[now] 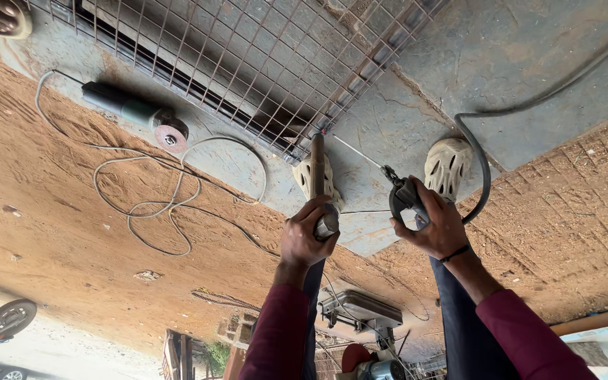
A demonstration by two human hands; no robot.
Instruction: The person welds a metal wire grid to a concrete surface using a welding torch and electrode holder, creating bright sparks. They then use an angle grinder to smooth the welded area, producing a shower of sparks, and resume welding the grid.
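the left hand point(306, 236) is wrapped tight around the end of a rusty metal hammer point(319, 184), whose shaft points away from the body toward the corner of a wire mesh panel point(248, 63). the right hand point(436, 226) is closed around a dark electrode holder point(404, 197), a thin welding rod point(357, 150) running from its clamp up to that same mesh corner, where the rod tip and the hammer's far end sit just beside each other. a thick grey cable point(483, 162) loops from the holder past the right wrist and off across the concrete slab point(501, 63). 2 pale perforated shoes point(447, 166) stand on the slab, 1 behind each tool. both sleeves are dark red, and a black band sits on the right wrist.

further left, an angle grinder point(135, 112) lies on the slab edge near the mesh, its thin cord point(156, 204) coiled loosely over the sandy ground point(51, 232). a machine with a flat metal top point(360, 309) shows between the forearms.
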